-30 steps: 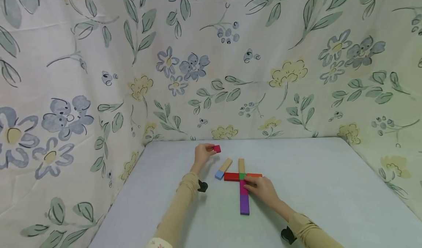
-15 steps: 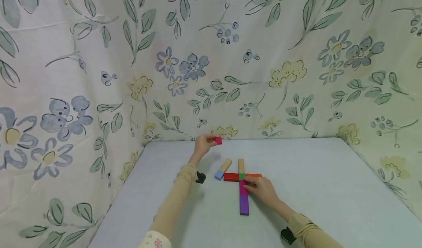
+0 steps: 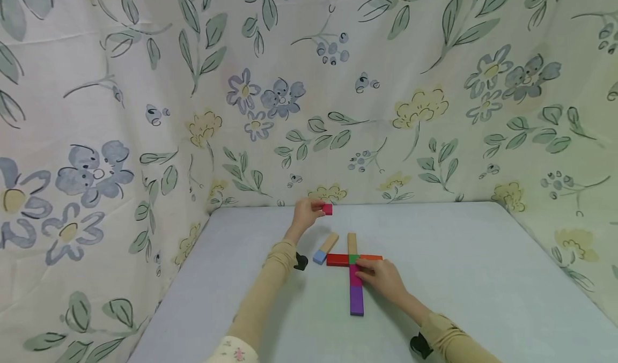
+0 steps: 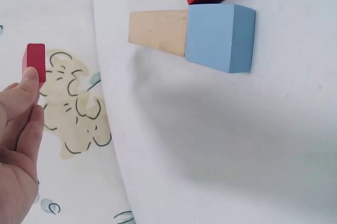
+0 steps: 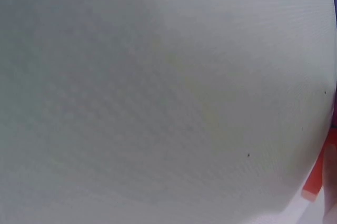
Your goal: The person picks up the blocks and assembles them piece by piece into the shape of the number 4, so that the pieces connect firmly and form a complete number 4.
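My left hand (image 3: 306, 214) pinches a small crimson block (image 3: 328, 209) between thumb and fingers, raised above the far part of the table. In the left wrist view the crimson block (image 4: 36, 58) stands out beyond the thumb tip. With fingertips on the magenta block (image 3: 355, 277), my right hand (image 3: 385, 278) rests at the middle of a cross of blocks. A green block (image 3: 354, 259) forms its centre, with a red block (image 3: 338, 260) to the left, an orange block (image 3: 372, 257) to the right, a plain wooden block (image 3: 352, 242) beyond and a purple block (image 3: 357, 301) nearest.
Left of the cross, a light blue block (image 3: 319, 257) and a second wooden block (image 3: 330, 241) lie end to end at a slant, close to the red block. The white table (image 3: 463, 277) ends at a floral cloth (image 3: 367, 154).
My left hand has risen with the crimson block, then shifted right and slightly down. My right hand and the blocks on the table have stayed in place.
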`<state>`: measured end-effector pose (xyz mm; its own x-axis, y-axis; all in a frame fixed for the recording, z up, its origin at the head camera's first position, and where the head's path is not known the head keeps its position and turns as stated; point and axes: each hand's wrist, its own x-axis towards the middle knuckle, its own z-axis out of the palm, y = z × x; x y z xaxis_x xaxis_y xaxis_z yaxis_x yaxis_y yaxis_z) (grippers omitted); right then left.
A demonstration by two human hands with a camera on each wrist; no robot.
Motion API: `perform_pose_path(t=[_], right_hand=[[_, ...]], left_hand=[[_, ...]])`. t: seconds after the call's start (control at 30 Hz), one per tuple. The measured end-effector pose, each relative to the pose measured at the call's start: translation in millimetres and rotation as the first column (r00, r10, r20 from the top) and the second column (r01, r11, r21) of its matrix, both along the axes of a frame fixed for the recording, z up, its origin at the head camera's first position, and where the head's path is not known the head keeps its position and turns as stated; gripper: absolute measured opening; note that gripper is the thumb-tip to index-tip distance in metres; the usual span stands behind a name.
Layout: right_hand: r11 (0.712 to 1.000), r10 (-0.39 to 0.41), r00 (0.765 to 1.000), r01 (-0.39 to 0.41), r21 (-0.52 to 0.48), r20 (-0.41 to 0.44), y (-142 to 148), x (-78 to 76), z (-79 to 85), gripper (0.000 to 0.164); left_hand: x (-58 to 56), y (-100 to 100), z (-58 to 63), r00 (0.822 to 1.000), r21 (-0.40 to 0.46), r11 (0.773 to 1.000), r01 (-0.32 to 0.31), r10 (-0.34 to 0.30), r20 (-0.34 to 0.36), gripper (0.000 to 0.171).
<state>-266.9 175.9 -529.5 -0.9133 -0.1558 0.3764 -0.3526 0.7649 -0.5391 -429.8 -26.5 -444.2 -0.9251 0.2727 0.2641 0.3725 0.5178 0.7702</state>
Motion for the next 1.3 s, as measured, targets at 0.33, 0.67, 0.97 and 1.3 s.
perform_pose_path(t=[0.33,0.67,0.97,1.3], right_hand=[[1.0,-0.017,1.0,0.017,-0.016,0.013,-1.1,0.9,1.7,0.033],[1.0,-0.029,1.0,0.029,-0.006,0.008,-1.3,2.4,2.6,0.033],[1.0,-0.016,1.0,0.016,-0.024,0.007,1.4,1.9,0.2,0.033],[1.0,-0.016,1.0,0.016,-0.019,0.007,-0.5,1.1,-0.9,0.033]], left_hand=[[0.9,15.8,-23.0,0.999,-0.032,0.999,0.023,-0.021,0.044,0.028],[3.8,21.0,-41.2,0.999,-0.112,0.993,0.047,-0.044,0.031,0.027],[7.3,26.2,-45.8,0.999,-0.126,0.991,0.036,-0.036,0.006,0.029],[7.6,29.2,-49.0,0.999,-0.14,0.989,0.051,-0.049,0.018,0.029]])
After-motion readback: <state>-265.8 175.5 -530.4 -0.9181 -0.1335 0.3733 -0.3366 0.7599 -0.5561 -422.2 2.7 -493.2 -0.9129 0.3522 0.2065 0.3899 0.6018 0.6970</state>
